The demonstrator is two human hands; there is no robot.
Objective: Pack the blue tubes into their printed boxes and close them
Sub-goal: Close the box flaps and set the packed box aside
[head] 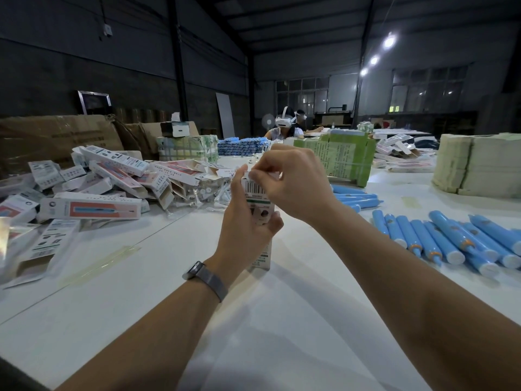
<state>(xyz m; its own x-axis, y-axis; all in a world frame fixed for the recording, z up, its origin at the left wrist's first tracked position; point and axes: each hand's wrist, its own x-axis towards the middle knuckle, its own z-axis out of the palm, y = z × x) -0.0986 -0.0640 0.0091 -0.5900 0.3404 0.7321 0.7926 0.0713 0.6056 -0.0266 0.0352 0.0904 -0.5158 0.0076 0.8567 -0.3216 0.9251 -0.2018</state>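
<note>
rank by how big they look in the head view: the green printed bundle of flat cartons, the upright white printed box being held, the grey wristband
1. Green printed bundle of flat cartons, though it lies farther off.
2. Upright white printed box, partly hidden by the left hand and right hand.
3. Grey wristband, clearly smallest.

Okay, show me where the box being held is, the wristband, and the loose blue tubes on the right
box [260, 259]: head view, lower printed end below the left hand.
wristband [210, 280]: head view, grey strap on the left wrist.
blue tubes [448, 235]: head view, body of one tube lying in the row.

Dark warehouse walls, ceiling lamps, windows, white table
</note>
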